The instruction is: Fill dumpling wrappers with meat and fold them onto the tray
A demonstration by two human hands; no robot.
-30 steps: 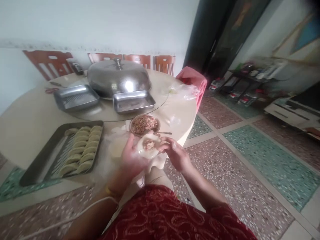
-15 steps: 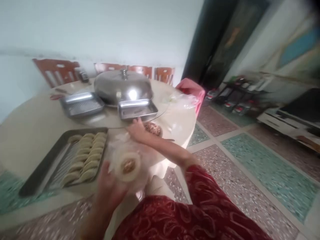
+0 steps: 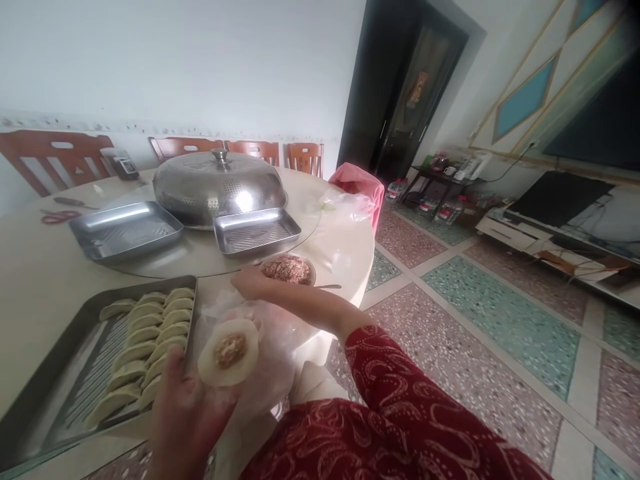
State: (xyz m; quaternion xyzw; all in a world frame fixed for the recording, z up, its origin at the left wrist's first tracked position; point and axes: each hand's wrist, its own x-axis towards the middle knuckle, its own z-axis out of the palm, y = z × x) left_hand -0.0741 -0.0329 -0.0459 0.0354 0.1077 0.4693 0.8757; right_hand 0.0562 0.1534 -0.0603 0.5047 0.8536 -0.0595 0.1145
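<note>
- Two bare hands work at the near edge of a round table [image 3: 30,280].
- Left hand [image 3: 185,413]: palm up, fingers loosely cupped, carrying a flat round dumpling wrapper [image 3: 229,351] on the fingertips. The wrapper lies open and unfolded, with a mound of minced filling [image 3: 230,349] at its centre. It sits just right of the near tray and above a sheet of clear plastic [image 3: 270,353] spread on the table edge.
- Right hand [image 3: 253,285]: arm extended across the body, in a red patterned sleeve [image 3: 400,407]. The hand rests low on the table, just beside the filling bowl [image 3: 289,268] on its left. Whether the fingers grip anything cannot be told.
- Filling bowl: holds brownish minced filling; a spoon handle [image 3: 327,287] projects from its right side.
- Near tray [image 3: 60,347]: metal, ridged floor, loaded with folded dumplings [image 3: 150,333] in two rows along its right half.
- Farther back: two empty metal trays [image 3: 125,230] [image 3: 256,230] stand on a glass turntable in front of a domed perforated steel cover [image 3: 219,188].
- Table periphery: red-handled scissors [image 3: 60,215] at the far left, a crumpled clear bag [image 3: 345,203] at the right edge, a pink cloth [image 3: 357,187] over a chair beyond it.
- Wooden chairs [image 3: 55,157] line the far wall.
</note>
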